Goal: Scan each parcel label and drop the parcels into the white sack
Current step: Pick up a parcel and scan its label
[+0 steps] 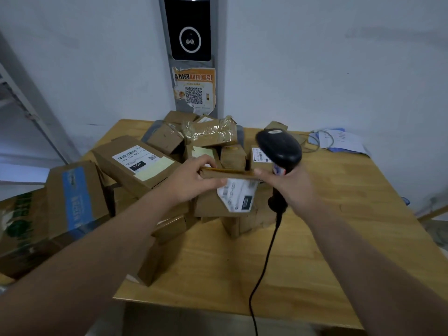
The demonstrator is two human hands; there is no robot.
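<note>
Plainly the scanning step is in hand. At nine o'clock of the view a big box with a blue band (77,202) stands by the bench's left edge. Toward ten o'clock a long box (135,163) lies tilted on the heap, label up. Just right of it the left hand (194,180) pinches the left end of a flat brown parcel (228,174), fingers over its top edge and thumb on the near face. The parcel is held above the pile near the middle, its white label (238,194) facing the person.

At three o'clock of the parcel the right hand (293,187) is clenched round the handle of a black scanner (278,146), whose head stands above the parcel rather than aimed at the label. Its cable (264,258) trails toward six o'clock, off the near edge.

The next move probably calls for tipping the head down onto the barcode, or turning the label up to it. The white sack is out of view, so the drop point cannot be told. Bare bench (339,238) lies open from three to five o'clock, with papers (339,141) at the far right. The left side is crowded to its edge, where a nudge could topple boxes.
</note>
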